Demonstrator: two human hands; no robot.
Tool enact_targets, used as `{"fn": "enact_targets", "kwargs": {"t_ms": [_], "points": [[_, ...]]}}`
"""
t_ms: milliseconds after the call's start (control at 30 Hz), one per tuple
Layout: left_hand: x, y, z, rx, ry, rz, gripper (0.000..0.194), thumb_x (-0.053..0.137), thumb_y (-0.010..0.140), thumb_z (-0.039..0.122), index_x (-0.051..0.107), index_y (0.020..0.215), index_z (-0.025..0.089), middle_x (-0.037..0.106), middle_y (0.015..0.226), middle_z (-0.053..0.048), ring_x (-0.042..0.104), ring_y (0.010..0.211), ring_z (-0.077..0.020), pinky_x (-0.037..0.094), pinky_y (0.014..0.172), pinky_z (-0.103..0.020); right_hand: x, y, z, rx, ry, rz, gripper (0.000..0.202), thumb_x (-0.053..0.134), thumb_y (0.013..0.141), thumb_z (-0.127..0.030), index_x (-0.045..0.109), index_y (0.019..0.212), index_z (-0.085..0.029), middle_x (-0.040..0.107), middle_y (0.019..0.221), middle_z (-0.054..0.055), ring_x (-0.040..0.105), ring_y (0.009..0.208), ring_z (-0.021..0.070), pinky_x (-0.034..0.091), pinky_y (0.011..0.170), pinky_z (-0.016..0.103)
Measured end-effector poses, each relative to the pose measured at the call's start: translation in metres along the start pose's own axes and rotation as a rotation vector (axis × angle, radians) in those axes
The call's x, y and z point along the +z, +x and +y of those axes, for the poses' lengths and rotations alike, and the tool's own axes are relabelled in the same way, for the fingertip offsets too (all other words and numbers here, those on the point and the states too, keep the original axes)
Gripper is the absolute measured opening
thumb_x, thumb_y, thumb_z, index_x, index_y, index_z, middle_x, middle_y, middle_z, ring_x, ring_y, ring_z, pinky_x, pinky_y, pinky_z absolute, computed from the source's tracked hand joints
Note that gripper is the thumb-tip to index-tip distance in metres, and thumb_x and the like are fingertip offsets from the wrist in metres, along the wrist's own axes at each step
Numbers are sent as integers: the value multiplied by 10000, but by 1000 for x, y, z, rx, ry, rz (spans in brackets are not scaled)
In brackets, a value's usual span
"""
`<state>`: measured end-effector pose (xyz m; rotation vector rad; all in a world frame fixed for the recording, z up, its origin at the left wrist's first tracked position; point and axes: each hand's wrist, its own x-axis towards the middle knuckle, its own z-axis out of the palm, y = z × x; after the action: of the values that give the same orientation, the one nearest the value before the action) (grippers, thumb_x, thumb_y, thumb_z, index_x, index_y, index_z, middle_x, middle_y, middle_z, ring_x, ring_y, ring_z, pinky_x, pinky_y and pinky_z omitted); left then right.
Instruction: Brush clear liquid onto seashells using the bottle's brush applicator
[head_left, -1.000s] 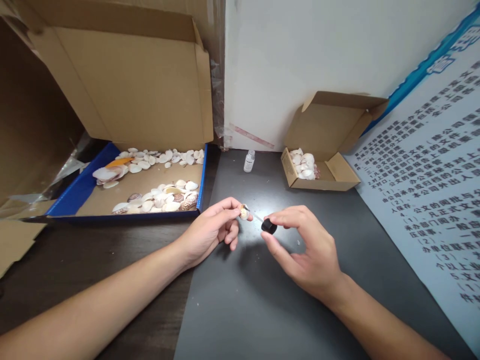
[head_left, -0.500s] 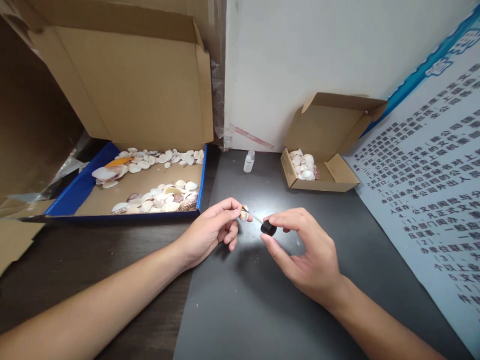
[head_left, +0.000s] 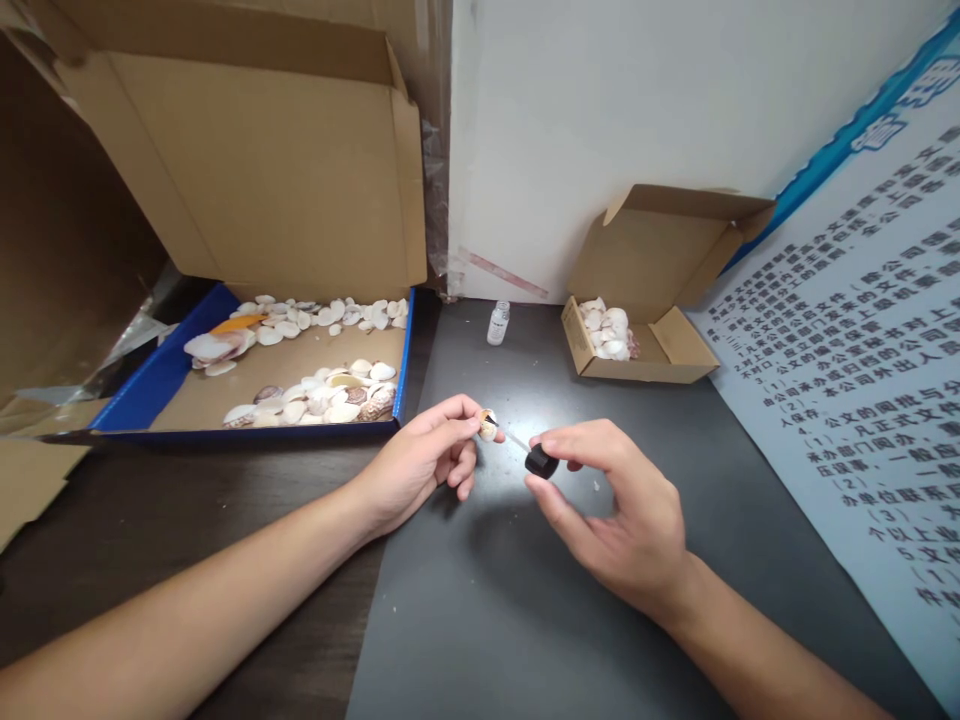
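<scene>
Between the thumb and fingers of my left hand (head_left: pixel 435 450) is a small pale shell (head_left: pixel 487 426), held above the grey mat. My right hand (head_left: pixel 615 500) pinches a black cap (head_left: pixel 541 461) with a thin brush stem (head_left: pixel 516 440) that points left, its dark tip at the shell's face. Behind the hands a small clear bottle with a white label (head_left: pixel 498 324) stands upright and uncapped on the mat.
At the left, an open blue-edged box (head_left: pixel 405 365) holds many shells in two groups and an orange piece. A smaller open cardboard box (head_left: pixel 645 371) with white shells stands at the back right. A white panel (head_left: pixel 600 120) and a printed sheet (head_left: pixel 847 350) border the mat.
My right hand has shifted slightly right with the black cap, and more of the brush stem shows. My left hand and the shell have hardly moved.
</scene>
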<state>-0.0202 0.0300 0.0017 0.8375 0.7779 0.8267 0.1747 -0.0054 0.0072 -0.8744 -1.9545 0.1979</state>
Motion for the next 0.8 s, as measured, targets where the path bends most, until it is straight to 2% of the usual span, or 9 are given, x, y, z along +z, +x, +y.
{"fn": "enact_targets", "kwargs": {"t_ms": [300, 433, 600, 700, 800], "points": [[-2, 0, -1, 10, -11, -3, 116, 577, 880, 240, 513, 818, 166, 605, 876, -8, 382, 461, -39, 459, 447, -211, 0, 1, 1, 3, -155, 4, 252, 703, 828, -99, 592, 1038, -181, 698, 866, 45, 639, 762, 177, 535, 688, 320], [-2, 0, -2, 22, -25, -7, 116, 577, 884, 240, 514, 820, 167, 608, 878, -5, 380, 457, -40, 471, 443, -218, -1, 2, 1, -20, -81, 4, 278, 696, 831, -96, 582, 1070, -183, 703, 905, 52, 651, 798, 179, 534, 681, 306], [-2, 0, -1, 23, -20, -16, 104, 552, 899, 220, 516, 821, 162, 618, 946, -14, 375, 443, -30, 479, 442, -225, 0, 3, 2, 29, -178, 13, 216, 699, 836, -113, 594, 1009, -189, 684, 832, 31, 626, 733, 168, 527, 673, 313], [-2, -1, -1, 29, -24, -15, 104, 551, 902, 219, 519, 821, 160, 616, 972, -16, 376, 442, -27, 480, 440, -222, 1, 0, 1, 18, -96, 24, 275, 711, 818, -88, 586, 1043, -184, 699, 883, 45, 643, 779, 171, 533, 686, 313], [-2, 0, -1, 40, -38, -7, 104, 565, 895, 221, 531, 817, 161, 582, 870, 9, 379, 449, -37, 487, 440, -222, 0, -2, 0, 29, -23, 14, 328, 720, 802, -64, 584, 1079, -177, 714, 952, 65, 664, 831, 176, 537, 666, 298]]}}
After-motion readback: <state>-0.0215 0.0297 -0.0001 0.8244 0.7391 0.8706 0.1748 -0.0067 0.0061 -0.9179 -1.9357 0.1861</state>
